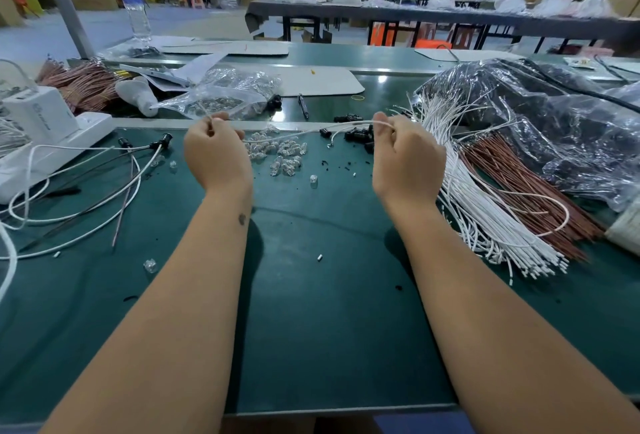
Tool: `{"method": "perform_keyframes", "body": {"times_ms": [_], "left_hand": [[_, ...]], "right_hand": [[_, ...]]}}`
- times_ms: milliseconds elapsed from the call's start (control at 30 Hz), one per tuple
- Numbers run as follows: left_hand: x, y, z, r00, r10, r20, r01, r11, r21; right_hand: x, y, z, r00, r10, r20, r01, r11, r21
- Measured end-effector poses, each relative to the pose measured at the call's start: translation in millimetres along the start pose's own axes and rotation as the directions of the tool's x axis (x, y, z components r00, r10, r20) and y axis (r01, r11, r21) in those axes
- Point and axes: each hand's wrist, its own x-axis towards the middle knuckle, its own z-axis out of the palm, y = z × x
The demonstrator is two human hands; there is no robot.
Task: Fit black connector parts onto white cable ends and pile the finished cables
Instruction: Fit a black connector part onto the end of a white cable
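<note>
My left hand (216,153) and my right hand (405,156) are both closed on one white cable (298,134) that stretches between them above the green table. Loose black connector parts (358,135) lie just beyond the cable, near my right hand. A big bundle of bare white cables (485,212) fans out to the right of my right hand. At the left lie a few cables with black connectors fitted (162,141). What my fingertips pinch is hidden by the backs of my hands.
Small clear plastic pieces (277,154) are scattered between my hands. Brown wires (526,191) and black plastic bags (554,115) fill the right side. A white power strip with a charger (52,128), a clear bag (214,97) and a water bottle (133,4) stand at the left back.
</note>
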Motion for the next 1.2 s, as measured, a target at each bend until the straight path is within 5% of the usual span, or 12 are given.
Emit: {"method": "perform_keyframes", "body": {"times_ms": [167,267,400,500,600,667,767,900,1000,1100,1200], "left_hand": [[-2.2,5.8,0.3,0.978,0.116,-0.176,-0.125,0.991,-0.043],[-3.3,3.3,0.4,0.986,0.16,-0.05,-0.151,0.975,0.161],[-10.7,-3.4,0.7,0.932,0.193,0.306,-0.281,0.92,0.274],[-17.9,-4.0,0.1,0.853,0.198,0.484,-0.436,0.779,0.451],[-24.6,-3.0,0.1,0.804,0.218,0.553,-0.561,0.583,0.587],[-25.2,-2.2,1.1,0.802,0.221,0.555,-0.589,0.445,0.674],[-21.9,-6.1,0.8,0.824,0.168,0.541,-0.561,0.375,0.738],[-25.7,-8.6,1.4,0.672,0.477,0.567,-0.74,0.448,0.501],[-32.7,-8.0,8.5,0.556,0.53,0.641,-0.796,0.562,0.226],[-37.4,-7.4,13.2,0.606,0.444,0.661,-0.669,0.734,0.121],[-38.5,-1.9,16.5,0.707,0.228,0.67,-0.362,0.93,0.065]], "right_hand": [[5.7,-3.6,-2.8,0.927,0.326,-0.186,-0.238,0.894,0.379],[12.0,4.6,-4.4,0.851,0.485,-0.2,-0.361,0.818,0.449],[14.6,14.9,-3.3,0.886,0.457,-0.074,-0.418,0.859,0.296],[10.4,15.2,1.7,0.947,0.302,0.111,-0.309,0.95,0.048],[5.0,13.0,5.6,0.957,0.134,0.256,-0.065,0.963,-0.262],[3.8,11.4,3.9,0.944,0.137,0.3,-0.028,0.939,-0.342],[5.1,12.7,0.2,0.929,0.19,0.319,-0.044,0.909,-0.414],[6.2,13.4,-1.2,0.915,0.218,0.341,-0.034,0.881,-0.472],[5.3,14.5,1.3,0.937,0.159,0.312,0.003,0.887,-0.462],[4.8,10.5,3.0,0.973,-0.026,0.23,0.1,0.943,-0.318],[-1.5,-3.0,4.6,0.979,-0.123,0.164,0.129,0.991,-0.027]]}}
